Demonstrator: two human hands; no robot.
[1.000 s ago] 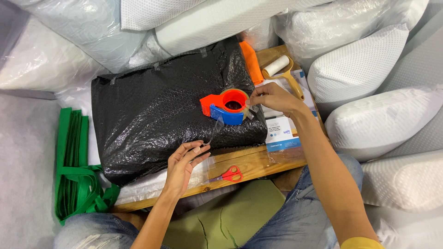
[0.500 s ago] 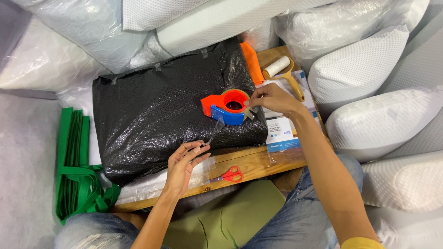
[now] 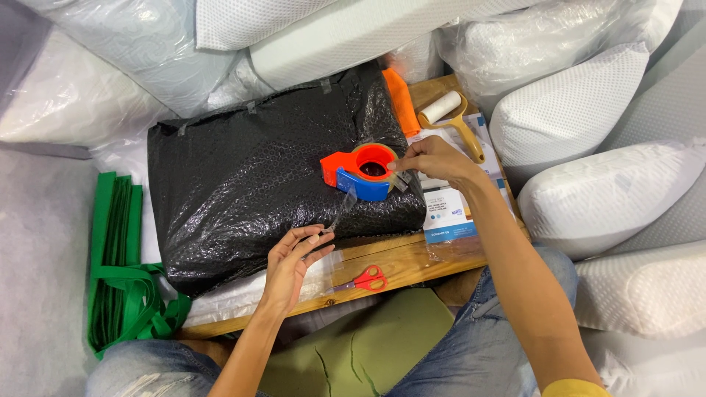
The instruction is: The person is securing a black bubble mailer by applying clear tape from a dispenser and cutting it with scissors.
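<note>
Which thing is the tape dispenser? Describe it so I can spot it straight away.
Find the big black bubble-wrapped parcel on the wooden table. On its right end, under the right hand, sits the tape dispenser: orange-red ring on a blue base, the only two-coloured item there.

Your right hand (image 3: pixel 434 158) grips the red and blue tape dispenser (image 3: pixel 362 170) resting on the black bubble-wrapped package (image 3: pixel 250 184), while your left hand (image 3: pixel 290 261) pinches the end of a clear tape strip (image 3: pixel 340 213) drawn from it. Red-handled scissors (image 3: pixel 365 279) lie on the wooden table (image 3: pixel 412 257) just beside your left hand, green bags (image 3: pixel 118 265) sit at the left, and a lint roller (image 3: pixel 452 117) lies beyond your right hand.
</note>
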